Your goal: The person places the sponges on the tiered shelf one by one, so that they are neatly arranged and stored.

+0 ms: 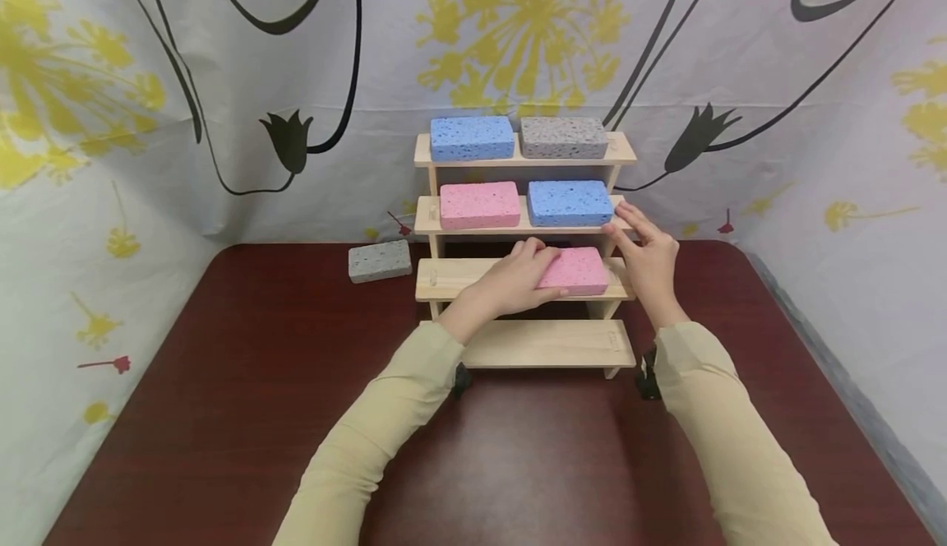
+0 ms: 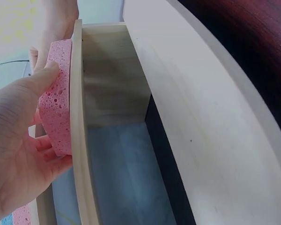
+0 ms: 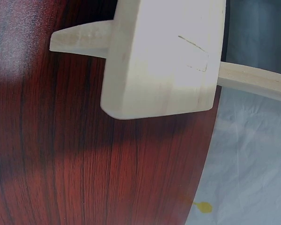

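A wooden four-tier stand (image 1: 547, 344) holds sponges on its upper three tiers. In the head view my left hand (image 1: 510, 281) grips a pink sponge (image 1: 580, 270) on the third tier from the top. The left wrist view shows the left hand (image 2: 18, 136) with its thumb on one face of that pink sponge (image 2: 58, 98) and fingers curled beneath. My right hand (image 1: 651, 258) reaches to the right end of the second tier, fingers extended, tips right at the corner of a blue sponge (image 1: 570, 203). The right wrist view does not show the right hand.
Another pink sponge (image 1: 479, 205) sits left on the second tier. On the top tier are a blue sponge (image 1: 472, 138) and a grey sponge (image 1: 564, 137). One grey sponge (image 1: 380, 261) lies on the dark red table (image 1: 244, 381) left of the stand. A patterned cloth (image 1: 385, 36) hangs behind.
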`<state>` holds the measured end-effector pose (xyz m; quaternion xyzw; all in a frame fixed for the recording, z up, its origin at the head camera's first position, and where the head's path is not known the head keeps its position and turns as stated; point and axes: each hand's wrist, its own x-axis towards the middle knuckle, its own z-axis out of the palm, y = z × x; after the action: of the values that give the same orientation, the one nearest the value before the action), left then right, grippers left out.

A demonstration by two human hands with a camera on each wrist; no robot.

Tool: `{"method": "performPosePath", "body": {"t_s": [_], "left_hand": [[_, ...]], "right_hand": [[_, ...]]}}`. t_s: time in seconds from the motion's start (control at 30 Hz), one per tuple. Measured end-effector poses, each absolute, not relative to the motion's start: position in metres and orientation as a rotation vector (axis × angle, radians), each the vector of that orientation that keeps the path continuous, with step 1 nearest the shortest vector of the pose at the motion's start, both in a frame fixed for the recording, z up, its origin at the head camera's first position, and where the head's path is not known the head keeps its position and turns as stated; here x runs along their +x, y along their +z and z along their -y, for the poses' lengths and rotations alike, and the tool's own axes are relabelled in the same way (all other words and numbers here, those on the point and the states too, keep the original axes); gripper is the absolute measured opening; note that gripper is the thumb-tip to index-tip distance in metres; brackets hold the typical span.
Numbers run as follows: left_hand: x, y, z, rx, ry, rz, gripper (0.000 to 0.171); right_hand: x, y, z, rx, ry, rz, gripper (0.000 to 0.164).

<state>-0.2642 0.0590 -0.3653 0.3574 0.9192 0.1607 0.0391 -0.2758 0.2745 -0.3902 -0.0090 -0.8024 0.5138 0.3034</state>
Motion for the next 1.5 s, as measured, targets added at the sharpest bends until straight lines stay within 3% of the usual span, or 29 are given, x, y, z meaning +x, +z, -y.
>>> {"method": "performPosePath", "body": {"t_s": [0.53,0.87,1.13,1.5], "left_hand": [[-0.257,-0.351,-0.031,1.094,0.44,-2.74,0.068],[-0.252,-0.344,-0.002,1.101,0.561,-2.725,0.057],[-0.252,-0.344,0.026,1.08,0.654,-2.739,0.037],[-0.262,-0.356,0.086,0.937,1.064,-2.831,0.026]], "right_hand": [[-0.259,-0.37,-0.263,-0.045,1.397,2.13,0.038],[-0.259,-0.369,-0.26,-0.031,1.395,2.148,0.039],[-0.261,-0.371,-0.261,-0.018,1.423,2.123,0.038],[-0.261,-0.37,-0.26,-0.034,1.41,2.137,0.038]]}}
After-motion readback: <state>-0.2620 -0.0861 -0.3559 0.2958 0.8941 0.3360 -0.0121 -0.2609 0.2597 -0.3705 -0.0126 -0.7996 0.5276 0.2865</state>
